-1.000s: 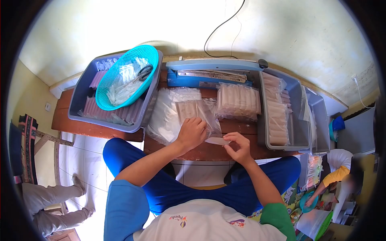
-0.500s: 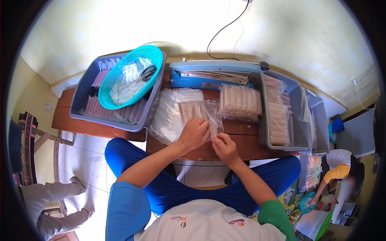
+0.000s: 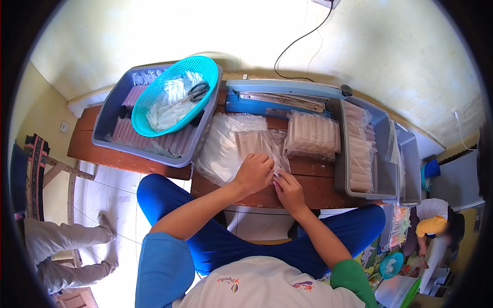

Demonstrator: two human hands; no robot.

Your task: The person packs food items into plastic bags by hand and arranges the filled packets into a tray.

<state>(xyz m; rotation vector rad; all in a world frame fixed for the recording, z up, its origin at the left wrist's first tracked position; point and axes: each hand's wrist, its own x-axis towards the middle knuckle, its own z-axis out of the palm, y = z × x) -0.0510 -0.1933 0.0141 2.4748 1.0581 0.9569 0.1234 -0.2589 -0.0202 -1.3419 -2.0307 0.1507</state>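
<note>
A clear plastic bag (image 3: 252,142) with pinkish-brown sticks inside lies on the table in front of me. My left hand (image 3: 254,173) rests over its near end with fingers curled on the plastic. Close beside it, my right hand (image 3: 288,190) pinches the near edge of the same bag, and the fingertips of both hands almost meet. Under and left of this bag spreads a stack of flat clear plastic bags (image 3: 218,154). Filled packs of similar sticks (image 3: 312,134) are piled just beyond my right hand.
A blue sealer-like device (image 3: 287,91) with a long arm stands behind. Left is a grey-blue tub (image 3: 110,141) under a turquoise basket (image 3: 138,115) holding plastic scraps and scissors (image 3: 198,92). Right, a grey tub (image 3: 382,187) holds packs. Another person (image 3: 434,223) works lower right; someone's legs (image 3: 72,241) show left.
My hands have come closer together at the bag's near end, and the plastic there is now bunched between the fingers. The whole view has shifted slightly.
</note>
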